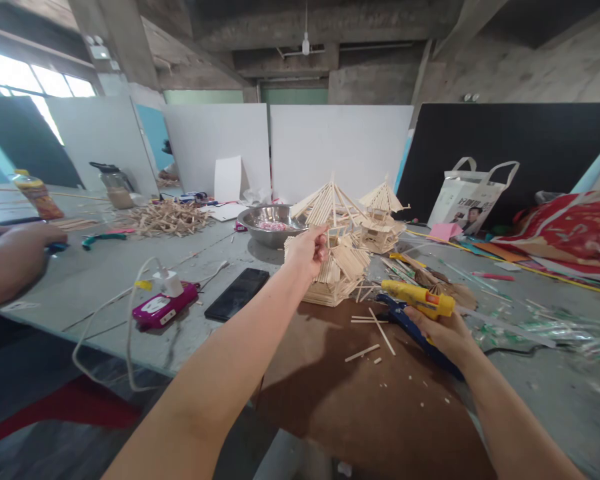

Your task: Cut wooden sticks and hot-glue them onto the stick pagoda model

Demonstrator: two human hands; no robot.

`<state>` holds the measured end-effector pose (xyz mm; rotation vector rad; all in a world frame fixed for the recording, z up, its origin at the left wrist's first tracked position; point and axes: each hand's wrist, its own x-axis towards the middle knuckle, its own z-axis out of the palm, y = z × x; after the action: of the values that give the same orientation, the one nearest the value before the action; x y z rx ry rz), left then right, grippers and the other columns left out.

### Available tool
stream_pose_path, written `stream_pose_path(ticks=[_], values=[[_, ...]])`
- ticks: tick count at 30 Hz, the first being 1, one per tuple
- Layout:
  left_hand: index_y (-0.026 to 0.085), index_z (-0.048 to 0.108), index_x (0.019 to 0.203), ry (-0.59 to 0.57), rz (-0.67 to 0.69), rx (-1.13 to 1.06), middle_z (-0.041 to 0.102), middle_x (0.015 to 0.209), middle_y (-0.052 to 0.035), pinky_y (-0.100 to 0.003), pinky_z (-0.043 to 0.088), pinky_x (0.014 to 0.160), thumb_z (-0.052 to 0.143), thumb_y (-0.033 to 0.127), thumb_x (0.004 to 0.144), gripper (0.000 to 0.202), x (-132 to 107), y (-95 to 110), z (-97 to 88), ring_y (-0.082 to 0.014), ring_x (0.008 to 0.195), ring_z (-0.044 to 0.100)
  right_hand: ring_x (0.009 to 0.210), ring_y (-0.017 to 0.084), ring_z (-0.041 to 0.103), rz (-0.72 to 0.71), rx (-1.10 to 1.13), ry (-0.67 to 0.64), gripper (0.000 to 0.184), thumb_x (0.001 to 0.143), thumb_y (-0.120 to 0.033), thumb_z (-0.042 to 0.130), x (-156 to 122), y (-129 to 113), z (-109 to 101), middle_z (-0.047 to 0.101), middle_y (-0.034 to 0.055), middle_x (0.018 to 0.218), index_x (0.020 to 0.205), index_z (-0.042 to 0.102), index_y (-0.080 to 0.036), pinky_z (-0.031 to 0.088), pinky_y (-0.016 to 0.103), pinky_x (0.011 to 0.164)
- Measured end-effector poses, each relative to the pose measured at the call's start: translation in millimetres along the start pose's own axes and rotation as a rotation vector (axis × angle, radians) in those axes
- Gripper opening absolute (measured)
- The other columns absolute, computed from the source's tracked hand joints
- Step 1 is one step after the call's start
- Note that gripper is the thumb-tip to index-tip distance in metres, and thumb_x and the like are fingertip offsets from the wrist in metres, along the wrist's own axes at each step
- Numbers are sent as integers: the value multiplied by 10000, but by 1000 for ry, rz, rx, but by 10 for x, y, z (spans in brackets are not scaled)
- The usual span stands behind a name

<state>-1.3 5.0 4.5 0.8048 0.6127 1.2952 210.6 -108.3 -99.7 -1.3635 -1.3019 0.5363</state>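
My left hand (304, 255) reaches out to a small pavilion model (333, 273) built from thin wooden sticks. Its fingers are closed in a pinch just below the pointed stick roof (330, 199); whatever sits between the fingertips is hidden. My right hand (443, 333) is wrapped around a glue gun (415, 298) with a yellow body and a dark blue handle. The gun's nozzle points left, towards the model's base. Several loose sticks (380, 331) and small offcuts lie on the brown board (325, 373) between my hands.
Behind stands a second stick pavilion (380, 217), beside a metal bowl (267, 225). To the left are a phone (237, 294), a purple power strip (165, 307) with a cable, and a stick pile (167, 217). Another person's hand (25, 250) is at far left. Plastic scraps (545, 330) lie right.
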Motion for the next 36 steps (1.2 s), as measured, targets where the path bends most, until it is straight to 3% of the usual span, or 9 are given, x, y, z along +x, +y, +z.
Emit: stream_pose_path(ticks=[21,36], values=[[125,538,659,-11,-76,-10,407,352,73,-182,159,289,566,220,595,117,-4,29,-32,-27,243,279,460,128,490,68,8,-17,260,568,-367,628,-1,0,9,510,-12,453,725,587,-164,307,196,305],[135,509,615,-16,-33,-12,420,380,75,-177,168,301,579,186,582,93,-13,22,11,-17,251,297,448,120,488,82,36,-10,309,550,-382,636,-7,1,19,518,-14,464,758,591,-157,333,196,320]])
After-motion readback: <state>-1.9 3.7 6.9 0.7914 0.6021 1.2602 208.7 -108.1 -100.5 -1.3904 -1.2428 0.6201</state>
